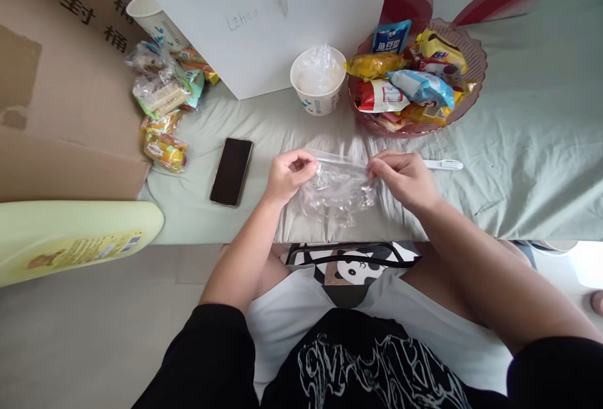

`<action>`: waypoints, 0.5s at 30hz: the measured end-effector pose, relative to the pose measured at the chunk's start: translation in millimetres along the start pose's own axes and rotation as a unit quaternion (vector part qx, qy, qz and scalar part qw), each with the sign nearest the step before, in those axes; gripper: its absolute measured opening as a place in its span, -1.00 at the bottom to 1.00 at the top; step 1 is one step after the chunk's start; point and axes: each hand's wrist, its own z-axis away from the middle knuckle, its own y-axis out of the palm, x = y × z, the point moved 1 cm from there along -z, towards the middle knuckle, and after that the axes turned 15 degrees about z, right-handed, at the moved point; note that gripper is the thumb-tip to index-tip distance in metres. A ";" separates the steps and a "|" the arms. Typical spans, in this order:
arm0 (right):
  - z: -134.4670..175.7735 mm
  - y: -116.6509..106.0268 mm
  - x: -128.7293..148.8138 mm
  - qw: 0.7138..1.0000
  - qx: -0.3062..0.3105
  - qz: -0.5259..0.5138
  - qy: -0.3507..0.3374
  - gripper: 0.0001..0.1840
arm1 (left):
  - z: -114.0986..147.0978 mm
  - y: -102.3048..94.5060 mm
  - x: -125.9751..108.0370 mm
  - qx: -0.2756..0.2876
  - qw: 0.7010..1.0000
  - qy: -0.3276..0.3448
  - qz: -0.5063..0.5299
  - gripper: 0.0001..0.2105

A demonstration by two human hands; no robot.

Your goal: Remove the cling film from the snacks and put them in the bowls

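A clear plastic bag is stretched between my two hands just above the cloth. My left hand pinches its upper left corner between thumb and fingers. At the upper right corner my right hand grips the bag the same way. The bag's top edge runs nearly straight between them, while its lower part hangs crumpled. Partly hidden behind my right hand, a white plastic handle lies on the cloth. Beyond the bag stands a paper cup with crumpled clear plastic in it.
A pink bowl of wrapped snacks stands at the back right, before white boxes. A phone lies to the left. Further left are packaged snacks, another paper cup, a cardboard box and a pale yellow bottle.
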 end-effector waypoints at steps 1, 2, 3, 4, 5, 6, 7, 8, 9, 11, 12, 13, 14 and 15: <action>-0.8 2.3 0.1 1.000 -0.011 -0.007 0.015 -0.66 | 0.2 -0.4 1.9 0.018 1.000 -0.001 0.017 -0.79; -1.4 4.6 0.1 0.999 -0.017 -0.034 0.030 -0.65 | 0.5 -1.1 3.7 0.032 0.999 -0.006 0.040 -0.75; -1.7 6.8 0.0 0.996 -0.014 -0.072 0.047 -0.52 | 0.8 -2.0 5.1 0.042 0.997 -0.013 0.064 -0.70; -1.7 8.9 0.1 0.992 -0.003 -0.108 0.062 -0.39 | 1.1 -3.0 6.1 0.047 0.995 -0.022 0.087 -0.65; -1.4 10.7 0.2 0.988 0.017 -0.133 0.075 -0.30 | 1.3 -4.0 6.4 0.046 0.993 -0.031 0.109 -0.59; -1.1 12.3 0.3 0.985 0.039 -0.143 0.087 -0.30 | 1.4 -4.8 6.1 0.041 0.990 -0.038 0.129 -0.51; -0.7 13.4 0.6 0.983 0.057 -0.145 0.095 -0.37 | 1.4 -5.2 5.1 0.035 0.987 -0.047 0.148 -0.43; -0.3 14.2 0.9 0.982 0.066 -0.144 0.098 -0.49 | 1.3 -5.1 3.7 0.032 0.984 -0.060 0.165 -0.35; 0.0 14.6 1.4 0.983 0.064 -0.145 0.096 -0.59 | 1.3 -4.2 2.2 0.033 0.980 -0.083 0.177 -0.29; 0.4 14.5 2.9 0.981 0.047 -0.165 0.086 -0.68 | 1.9 -0.8 -0.6 0.048 0.972 -0.149 0.177 -0.34; 0.8 14.2 3.9 0.980 0.043 -0.174 0.082 -0.69 | 2.6 1.3 -1.5 0.054 0.968 -0.182 0.165 -0.43; 1.2 13.8 5.1 0.981 0.053 -0.171 0.079 -0.68 | 3.5 3.2 -2.2 0.056 0.966 -0.205 0.146 -0.53; 1.7 13.4 6.4 0.982 0.075 -0.152 0.079 -0.66 | 4.4 4.8 -2.7 0.053 0.968 -0.214 0.120 -0.61; 2.3 13.1 7.7 0.984 0.105 -0.121 0.080 -0.65 | 5.5 5.8 -3.0 0.046 0.972 -0.213 0.090 -0.67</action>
